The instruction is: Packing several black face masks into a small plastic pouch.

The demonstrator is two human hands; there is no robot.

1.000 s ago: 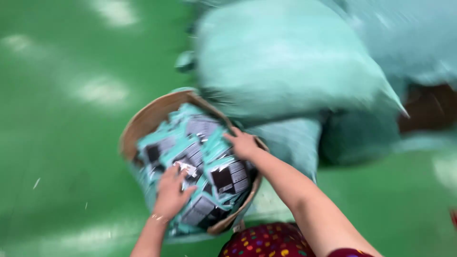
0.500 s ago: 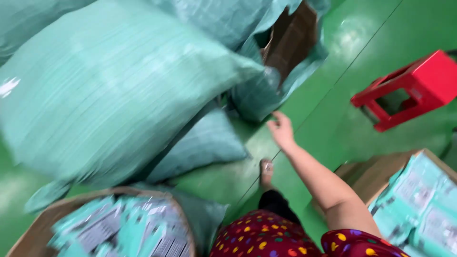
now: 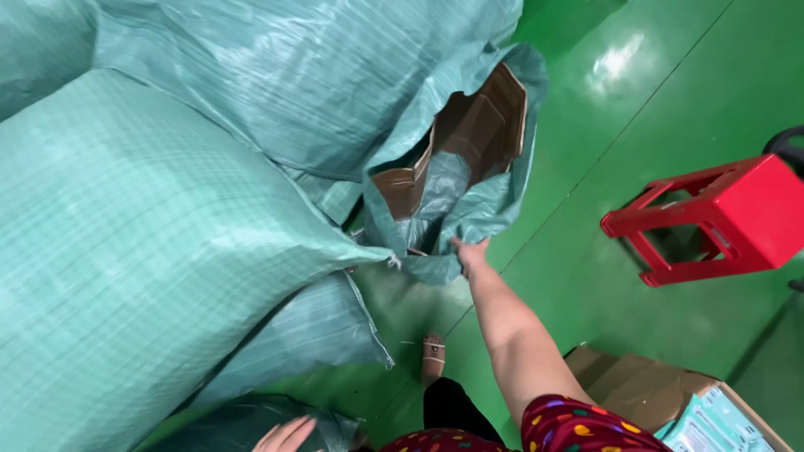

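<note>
1. Two hands are working; left hand (image 3: 285,434) is lying flat, fingers loose, on a low green sack (image 3: 251,418).
2. Right hand (image 3: 471,254) is pinching the open sack (image 3: 456,201) at its hem, centre; gripping more cloth would be steadier.
3. Red stool (image 3: 720,219) is standing right.

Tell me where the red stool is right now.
The red stool lies tipped on the green floor at the right edge of the head view, right of the open sack that the right hand grips.
</note>
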